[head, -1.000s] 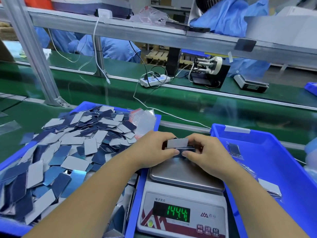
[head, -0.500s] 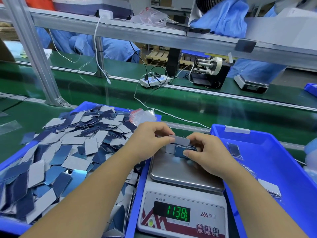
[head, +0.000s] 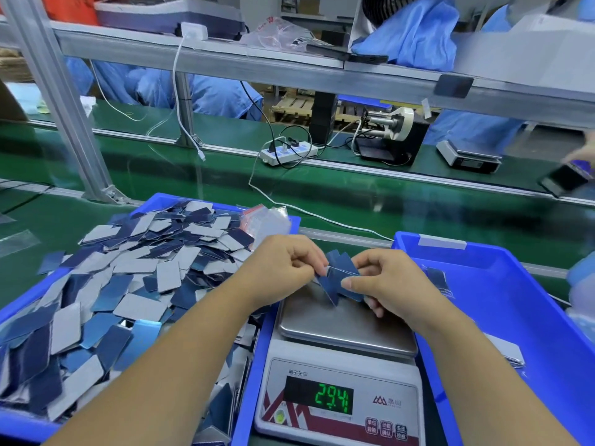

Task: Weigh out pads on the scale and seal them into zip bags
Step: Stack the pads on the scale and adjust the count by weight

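Both hands are pinching a fanned stack of blue pads (head: 338, 280) just above the scale (head: 346, 329): left hand (head: 283, 268) gripping its left edge, right hand (head: 384, 278) its right.

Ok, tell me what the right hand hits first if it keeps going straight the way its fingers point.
The right hand points left, across the small stack of blue pads it pinches. Going on, it would likely meet the left hand first, which grips the same pads from the other side; depth looks about equal.
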A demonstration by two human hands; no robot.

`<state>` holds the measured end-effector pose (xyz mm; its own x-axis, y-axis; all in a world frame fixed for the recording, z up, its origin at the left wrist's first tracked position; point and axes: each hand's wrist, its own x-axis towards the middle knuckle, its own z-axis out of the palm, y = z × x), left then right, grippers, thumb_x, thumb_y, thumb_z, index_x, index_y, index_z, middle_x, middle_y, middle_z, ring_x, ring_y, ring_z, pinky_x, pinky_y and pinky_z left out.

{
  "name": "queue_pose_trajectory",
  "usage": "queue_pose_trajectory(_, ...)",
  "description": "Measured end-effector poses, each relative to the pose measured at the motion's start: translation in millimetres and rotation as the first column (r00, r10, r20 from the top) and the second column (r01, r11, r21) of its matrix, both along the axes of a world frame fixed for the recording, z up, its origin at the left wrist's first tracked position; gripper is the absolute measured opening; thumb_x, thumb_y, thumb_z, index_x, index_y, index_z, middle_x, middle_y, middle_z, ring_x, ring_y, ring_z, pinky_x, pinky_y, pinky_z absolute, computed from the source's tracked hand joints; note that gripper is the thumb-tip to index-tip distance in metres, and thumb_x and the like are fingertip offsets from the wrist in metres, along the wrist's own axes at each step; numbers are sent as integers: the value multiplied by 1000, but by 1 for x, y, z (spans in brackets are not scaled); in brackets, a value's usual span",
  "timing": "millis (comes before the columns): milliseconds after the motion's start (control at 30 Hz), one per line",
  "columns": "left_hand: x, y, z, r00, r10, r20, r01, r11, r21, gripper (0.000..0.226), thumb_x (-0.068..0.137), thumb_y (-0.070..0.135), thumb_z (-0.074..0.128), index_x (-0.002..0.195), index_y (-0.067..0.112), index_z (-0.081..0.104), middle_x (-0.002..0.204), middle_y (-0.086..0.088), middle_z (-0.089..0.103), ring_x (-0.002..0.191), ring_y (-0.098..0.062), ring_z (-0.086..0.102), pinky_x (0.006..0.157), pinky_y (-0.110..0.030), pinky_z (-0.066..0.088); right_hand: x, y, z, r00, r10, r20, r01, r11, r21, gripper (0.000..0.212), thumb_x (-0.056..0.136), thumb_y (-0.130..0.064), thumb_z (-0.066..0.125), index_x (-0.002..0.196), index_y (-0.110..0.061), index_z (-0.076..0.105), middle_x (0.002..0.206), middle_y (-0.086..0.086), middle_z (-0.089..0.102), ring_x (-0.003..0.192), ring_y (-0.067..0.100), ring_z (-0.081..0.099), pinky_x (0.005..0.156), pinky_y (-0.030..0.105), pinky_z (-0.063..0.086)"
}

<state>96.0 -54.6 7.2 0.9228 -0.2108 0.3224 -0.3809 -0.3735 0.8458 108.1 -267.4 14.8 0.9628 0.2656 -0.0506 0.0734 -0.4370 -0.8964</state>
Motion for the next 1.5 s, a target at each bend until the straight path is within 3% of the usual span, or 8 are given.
queue_pose_trajectory(67, 0, 1, -2, 1000, -5, 5, 5, 999, 33, 46, 77, -12, 54, 66, 29, 73, 88, 5, 74, 81, -14, 70, 74, -31, 57, 0, -2, 1, 999, -4, -36, 6, 999, 42, 14, 83, -9, 77, 94, -7, 68, 59, 1, 64, 43, 13, 49, 40, 25, 43)
queue_pose_trajectory(200, -4, -1, 2, 999, -26, -36, 25, 999, -35, 30, 72, 4, 53, 68, 22, 77, 89, 5, 74, 87, -9, 70, 76, -19, 53, -1, -1, 2, 999, -8, -45, 10, 998, 60, 12, 83, -8, 77, 92, -9, 69, 60, 1, 66, 43, 14, 51, 41, 24, 44)
queue_pose_trajectory(433, 0, 1, 0, 988, -73, -136, 51, 986, -157, 35, 83, -7, 70, 80, 27, 76, 80, 8, 75, 73, -1, 67, 66, -13, 49, -1, -1, 2, 999, -33, -5, 33, 999, 25, 12, 83, -10, 77, 90, -13, 68, 64, 3, 70, 45, 14, 55, 43, 26, 47)
queue_pose_trajectory(800, 4, -6, -7, 991, 121, 50, -110, 977, -183, 34, 81, -5, 76, 81, 28, 67, 77, 11, 67, 74, -1, 64, 73, -14, 51, -3, 1, 0, 999, 39, 19, -40, 994, 106, 20, 80, -9, 81, 82, -26, 69, 74, 0, 72, 50, 21, 61, 49, 31, 54)
queue_pose_trajectory(1067, 6, -1, -5, 976, 173, 135, -171, 985, -27, 34, 79, 13, 83, 89, 39, 63, 93, 4, 61, 76, -1, 54, 70, -9, 42, -7, 5, -4, 968, 19, 249, 6, 995, -98, 25, 79, -14, 81, 82, -33, 65, 66, -2, 71, 44, 11, 57, 44, 30, 50)
queue_pose_trajectory(1167, 7, 0, -5, 989, 148, 16, -147, 989, -23, 25, 82, 21, 82, 99, 36, 70, 90, 12, 67, 68, 0, 55, 68, -9, 43, -4, 1, -3, 924, 17, 383, 61, 980, -191, 24, 76, -18, 81, 82, -35, 67, 75, -11, 70, 49, 7, 49, 55, 29, 50)
queue_pose_trajectory(1267, 7, 0, -6, 990, 137, -40, -128, 976, 173, 23, 89, 30, 74, 112, 31, 75, 89, 21, 71, 83, 5, 62, 73, -6, 45, -4, 2, -4, 932, 100, 348, -11, 968, -249, 25, 80, -18, 78, 91, -38, 68, 79, -17, 71, 54, 9, 59, 62, 31, 54)
queue_pose_trajectory(1500, 5, 5, -5, 991, 96, -98, -63, 955, 291, 20, 93, 39, 65, 111, 39, 74, 83, 23, 69, 79, 8, 59, 67, -6, 40, -1, 5, -10, 872, 201, 446, -10, 919, -394, 35, 89, -25, 70, 119, -42, 65, 96, -25, 67, 93, -8, 55, 76, 4, 37)
